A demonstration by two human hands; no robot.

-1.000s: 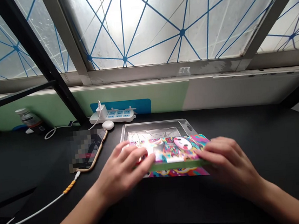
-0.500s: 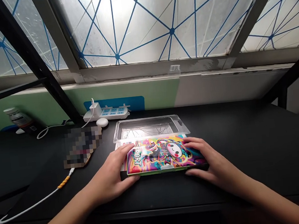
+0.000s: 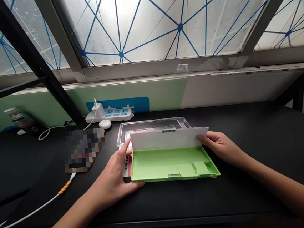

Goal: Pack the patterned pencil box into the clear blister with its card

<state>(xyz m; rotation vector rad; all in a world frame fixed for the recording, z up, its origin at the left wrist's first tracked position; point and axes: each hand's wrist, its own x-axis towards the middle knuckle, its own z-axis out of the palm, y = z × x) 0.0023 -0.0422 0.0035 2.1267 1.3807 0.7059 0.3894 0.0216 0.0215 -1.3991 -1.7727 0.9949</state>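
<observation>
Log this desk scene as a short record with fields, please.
Left hand: against the left end of the green plastic pencil box
Right hand: fingers at the right edge of the raised lid
Box: open, lid white inside
Under box: printed card
Rest: clear plastic tray, power strip, pixelated phone

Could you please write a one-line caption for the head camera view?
Left hand and right hand hold open a green pencil box on a black desk.

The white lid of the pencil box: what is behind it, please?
A clear plastic tray lies behind the white lid, which covers the tray's near part from view.
</observation>
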